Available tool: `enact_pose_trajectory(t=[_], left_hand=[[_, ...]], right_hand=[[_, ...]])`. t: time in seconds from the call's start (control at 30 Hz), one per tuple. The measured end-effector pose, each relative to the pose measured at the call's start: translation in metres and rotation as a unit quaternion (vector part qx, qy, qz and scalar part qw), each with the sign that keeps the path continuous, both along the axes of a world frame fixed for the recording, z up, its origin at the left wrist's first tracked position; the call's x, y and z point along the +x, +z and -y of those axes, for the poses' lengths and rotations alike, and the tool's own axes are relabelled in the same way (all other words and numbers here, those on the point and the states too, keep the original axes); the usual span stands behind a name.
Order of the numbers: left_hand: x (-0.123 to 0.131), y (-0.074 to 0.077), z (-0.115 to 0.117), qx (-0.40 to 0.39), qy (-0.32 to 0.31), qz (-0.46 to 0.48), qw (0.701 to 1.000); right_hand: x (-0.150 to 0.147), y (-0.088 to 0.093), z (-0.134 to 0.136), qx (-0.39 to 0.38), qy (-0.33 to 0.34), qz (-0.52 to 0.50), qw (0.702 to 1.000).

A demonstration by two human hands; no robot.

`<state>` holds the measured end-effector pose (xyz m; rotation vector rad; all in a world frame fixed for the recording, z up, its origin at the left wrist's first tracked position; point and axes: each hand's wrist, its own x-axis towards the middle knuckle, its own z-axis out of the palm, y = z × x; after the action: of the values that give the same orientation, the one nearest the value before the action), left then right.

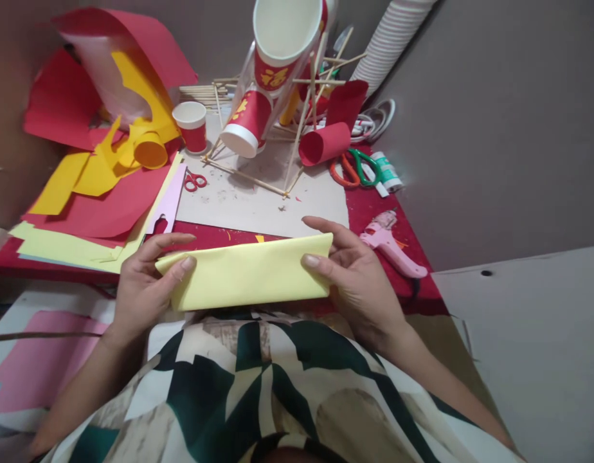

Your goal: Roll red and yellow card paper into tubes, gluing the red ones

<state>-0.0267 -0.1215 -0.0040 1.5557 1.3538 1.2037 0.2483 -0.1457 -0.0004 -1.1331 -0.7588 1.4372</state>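
Note:
A folded sheet of pale yellow paper is stretched between my two hands, over the table's front edge. My left hand pinches its left end, thumb on the near face. At the right end my right hand grips it with the thumb in front and the index finger reaching out beyond the top edge. Behind the paper, a frame of thin wooden sticks stands on a grey board, with red and white paper cups above it.
Red paper, orange scraps and small red scissors lie at the left, near an upright cup. Rightward are a red paper roll, larger scissors and a pink glue gun. A wall borders the right side.

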Motion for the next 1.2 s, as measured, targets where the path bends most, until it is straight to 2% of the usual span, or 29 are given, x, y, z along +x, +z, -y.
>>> enact_pose_trajectory(t=[0.13, 0.23, 0.33, 0.4, 0.53, 0.63, 0.77, 0.87, 0.93, 1.03, 1.1, 1.2], left_hand=[[0.002, 0.001, 0.000, 0.022, 0.002, -0.042, 0.999], [0.001, -0.004, -0.006, 0.015, -0.012, -0.027, 0.999], [-0.001, -0.013, -0.022, 0.029, -0.044, 0.020, 0.998], [-0.006, -0.019, -0.036, 0.078, -0.062, 0.036, 0.994], [-0.016, -0.022, -0.062, 0.132, -0.076, 0.021, 0.988], [-0.019, -0.016, -0.070, 0.152, -0.075, -0.003, 0.986], [-0.016, -0.009, -0.064, 0.232, -0.001, -0.059, 0.971], [-0.012, -0.009, -0.051, 0.279, 0.064, -0.085, 0.954], [-0.010, -0.011, -0.042, 0.314, 0.077, -0.101, 0.941], [-0.003, -0.010, -0.034, 0.377, 0.030, -0.148, 0.914], [0.004, -0.008, -0.033, 0.392, -0.033, -0.201, 0.897], [0.019, -0.010, -0.036, 0.347, -0.143, -0.288, 0.881]], right_hand=[[0.002, -0.006, -0.005, -0.030, 0.014, 0.013, 0.999], [0.002, -0.010, -0.012, -0.023, 0.001, 0.046, 0.999], [0.001, -0.012, -0.026, 0.023, -0.029, 0.066, 0.997], [0.001, -0.012, -0.040, 0.068, -0.047, 0.086, 0.993], [0.001, -0.014, -0.073, 0.190, -0.083, 0.146, 0.967], [0.004, -0.014, -0.095, 0.294, -0.097, 0.205, 0.928], [0.015, -0.012, -0.107, 0.416, -0.023, 0.296, 0.859], [0.026, -0.015, -0.099, 0.476, 0.029, 0.394, 0.786], [0.033, -0.021, -0.088, 0.506, 0.047, 0.457, 0.730], [0.043, -0.029, -0.068, 0.515, 0.050, 0.539, 0.665], [0.048, -0.032, -0.054, 0.485, 0.054, 0.576, 0.656], [0.050, -0.036, -0.036, 0.438, 0.092, 0.602, 0.661]])
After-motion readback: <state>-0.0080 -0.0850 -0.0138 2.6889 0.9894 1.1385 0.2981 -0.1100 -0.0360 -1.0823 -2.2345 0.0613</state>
